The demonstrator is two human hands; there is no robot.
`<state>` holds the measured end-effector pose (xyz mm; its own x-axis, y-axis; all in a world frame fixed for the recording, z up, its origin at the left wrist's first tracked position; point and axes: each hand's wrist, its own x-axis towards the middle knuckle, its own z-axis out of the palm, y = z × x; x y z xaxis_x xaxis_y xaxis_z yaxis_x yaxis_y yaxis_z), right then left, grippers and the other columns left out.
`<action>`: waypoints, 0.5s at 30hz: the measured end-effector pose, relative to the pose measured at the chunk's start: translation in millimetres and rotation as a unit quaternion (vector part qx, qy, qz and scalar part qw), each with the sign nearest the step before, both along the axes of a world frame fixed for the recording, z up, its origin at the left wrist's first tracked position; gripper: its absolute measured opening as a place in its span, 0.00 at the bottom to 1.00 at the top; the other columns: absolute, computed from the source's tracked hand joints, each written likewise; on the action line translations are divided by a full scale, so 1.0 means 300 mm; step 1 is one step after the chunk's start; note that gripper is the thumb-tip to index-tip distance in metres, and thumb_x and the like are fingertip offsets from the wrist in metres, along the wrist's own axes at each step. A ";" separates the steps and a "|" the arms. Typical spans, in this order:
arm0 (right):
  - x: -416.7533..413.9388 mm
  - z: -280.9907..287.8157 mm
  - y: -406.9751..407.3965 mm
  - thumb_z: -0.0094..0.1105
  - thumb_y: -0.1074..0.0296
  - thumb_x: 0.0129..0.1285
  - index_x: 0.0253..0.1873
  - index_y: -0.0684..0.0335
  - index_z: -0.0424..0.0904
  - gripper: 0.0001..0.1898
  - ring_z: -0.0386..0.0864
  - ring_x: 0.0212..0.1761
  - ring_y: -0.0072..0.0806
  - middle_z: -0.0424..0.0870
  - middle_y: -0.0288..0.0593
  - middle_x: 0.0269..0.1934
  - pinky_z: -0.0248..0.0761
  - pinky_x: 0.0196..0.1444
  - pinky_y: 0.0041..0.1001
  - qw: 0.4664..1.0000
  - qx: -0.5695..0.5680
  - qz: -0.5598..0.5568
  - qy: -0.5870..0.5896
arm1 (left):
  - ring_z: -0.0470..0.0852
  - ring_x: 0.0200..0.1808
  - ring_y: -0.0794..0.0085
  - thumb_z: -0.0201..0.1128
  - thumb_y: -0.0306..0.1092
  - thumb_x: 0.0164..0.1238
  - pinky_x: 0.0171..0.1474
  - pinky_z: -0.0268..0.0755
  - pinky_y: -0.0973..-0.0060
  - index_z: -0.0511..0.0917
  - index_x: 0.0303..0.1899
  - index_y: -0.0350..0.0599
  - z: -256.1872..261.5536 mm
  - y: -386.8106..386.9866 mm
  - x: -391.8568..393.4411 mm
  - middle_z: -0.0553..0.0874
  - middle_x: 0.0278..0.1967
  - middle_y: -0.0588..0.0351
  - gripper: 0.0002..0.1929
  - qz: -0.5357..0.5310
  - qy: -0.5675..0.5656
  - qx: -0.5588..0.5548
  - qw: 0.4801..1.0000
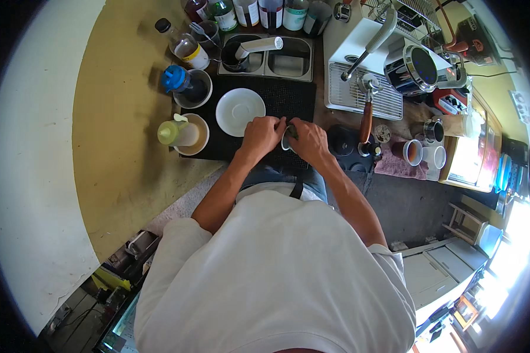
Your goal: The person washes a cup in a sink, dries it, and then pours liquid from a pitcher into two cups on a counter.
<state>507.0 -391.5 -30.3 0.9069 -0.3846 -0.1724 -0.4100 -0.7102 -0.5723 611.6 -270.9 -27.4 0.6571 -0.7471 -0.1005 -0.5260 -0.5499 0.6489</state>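
A small white cup (285,142) is between my hands over the black mesh mat, partly hidden by fingers. My right hand (310,140) is curled over the cup's right side, fingers at its rim. Dark greenish material (293,131) shows at the cup's mouth under these fingers; what it is, I cannot tell. My left hand (263,136) has its fingertips bent together at the cup's left edge, and whether they grip anything is hidden. Just beyond my left hand, a white saucer (240,112) lies face up on the black mat (287,98).
Behind the mat is a double steel sink (289,64), with bottles (271,13) behind it. Squeeze bottles (176,132) in bowls stand left. An espresso machine (357,42), portafilter (367,114) and tamping mat (342,143) are right, before plastic cups (411,152) on a pink cloth (391,164).
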 end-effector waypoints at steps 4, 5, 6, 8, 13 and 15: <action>-0.017 -0.031 -0.066 0.61 0.69 0.56 0.49 0.61 0.82 0.15 0.85 0.38 0.44 0.86 0.52 0.38 0.78 0.44 0.36 0.991 0.102 0.051 -0.063 | 0.83 0.26 0.44 0.59 0.44 0.70 0.31 0.75 0.58 0.83 0.25 0.37 -0.003 0.013 0.024 0.82 0.21 0.39 0.20 0.022 -0.003 -0.019 1.000; -0.024 -0.036 -0.087 0.61 0.69 0.56 0.49 0.61 0.82 0.15 0.85 0.38 0.44 0.86 0.52 0.38 0.78 0.44 0.36 0.991 0.104 0.052 -0.062 | 0.83 0.24 0.46 0.59 0.44 0.70 0.30 0.75 0.60 0.83 0.25 0.36 0.002 0.015 0.030 0.82 0.21 0.40 0.20 0.025 -0.005 -0.030 0.999; -0.031 -0.038 -0.111 0.60 0.70 0.58 0.49 0.62 0.83 0.14 0.85 0.38 0.38 0.87 0.49 0.39 0.78 0.44 0.32 0.975 0.216 0.007 -0.051 | 0.83 0.24 0.46 0.59 0.44 0.70 0.30 0.75 0.60 0.83 0.25 0.36 0.003 0.016 0.041 0.82 0.21 0.40 0.20 0.026 -0.004 -0.030 0.999; -0.048 -0.035 -0.141 0.60 0.71 0.59 0.49 0.64 0.83 0.13 0.85 0.38 0.31 0.87 0.45 0.40 0.78 0.44 0.29 0.945 0.324 -0.038 -0.039 | 0.81 0.27 0.41 0.58 0.44 0.69 0.33 0.74 0.53 0.83 0.24 0.38 0.003 0.020 0.065 0.81 0.21 0.38 0.20 0.037 0.078 -0.018 0.996; -0.071 -0.006 -0.174 0.65 0.58 0.65 0.58 0.64 0.72 0.22 0.78 0.39 0.22 0.81 0.40 0.41 0.75 0.40 0.24 0.818 0.516 -0.251 -0.028 | 0.81 0.27 0.41 0.58 0.45 0.69 0.33 0.74 0.54 0.83 0.24 0.38 -0.001 0.027 0.081 0.81 0.21 0.38 0.20 0.044 0.098 -0.029 0.994; -0.079 -0.003 -0.168 0.67 0.59 0.63 0.57 0.63 0.71 0.22 0.78 0.41 0.24 0.80 0.41 0.41 0.74 0.43 0.25 0.888 0.417 -0.180 -0.068 | 0.81 0.27 0.41 0.58 0.45 0.69 0.34 0.74 0.54 0.83 0.24 0.38 0.011 0.023 0.078 0.81 0.20 0.38 0.20 0.042 0.098 -0.020 0.994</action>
